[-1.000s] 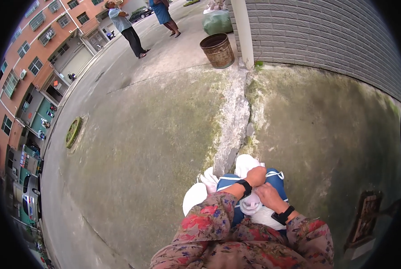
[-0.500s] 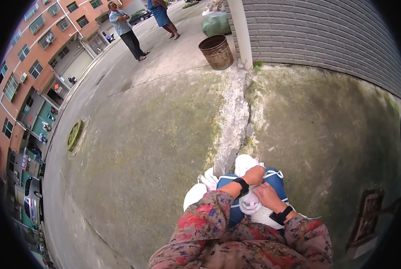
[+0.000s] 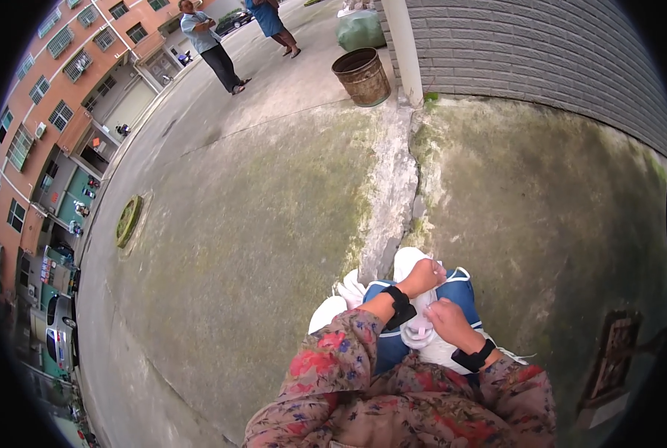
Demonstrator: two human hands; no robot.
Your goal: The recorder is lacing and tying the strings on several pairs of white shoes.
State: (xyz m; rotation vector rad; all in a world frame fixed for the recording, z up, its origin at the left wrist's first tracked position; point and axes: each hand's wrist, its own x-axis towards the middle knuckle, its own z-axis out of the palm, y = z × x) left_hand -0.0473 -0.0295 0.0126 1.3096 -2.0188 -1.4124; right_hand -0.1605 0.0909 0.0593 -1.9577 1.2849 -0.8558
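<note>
Over my lap, my left hand (image 3: 421, 278) is closed in a pinch above white cloth (image 3: 408, 260). What its fingertips hold is too small to make out. Closer to me and to the right, my right hand (image 3: 451, 324) has its thumb and fingers pressed together, also round something I cannot make out. A pale, ring-shaped roll (image 3: 421, 335) lies just beside the right hand, on my lap. Blue fabric with white edging (image 3: 460, 292) spreads under both hands. White bundled cloth (image 3: 327, 313) sits at the left. Each wrist wears a black band.
Mossy concrete with a raised, cracked strip (image 3: 388, 194) stretches ahead. A rusty metal bin (image 3: 362, 81) stands by a pale post (image 3: 403, 52), near a green sack (image 3: 359, 31). Two people stand farther off. A grey wall (image 3: 527, 56) runs along the right; a dark wooden frame (image 3: 609, 358) lies lower right.
My hands have drawn slightly apart. The left has risen away from the cloth, and the right has shifted a little to the right. The view has tilted slightly.
</note>
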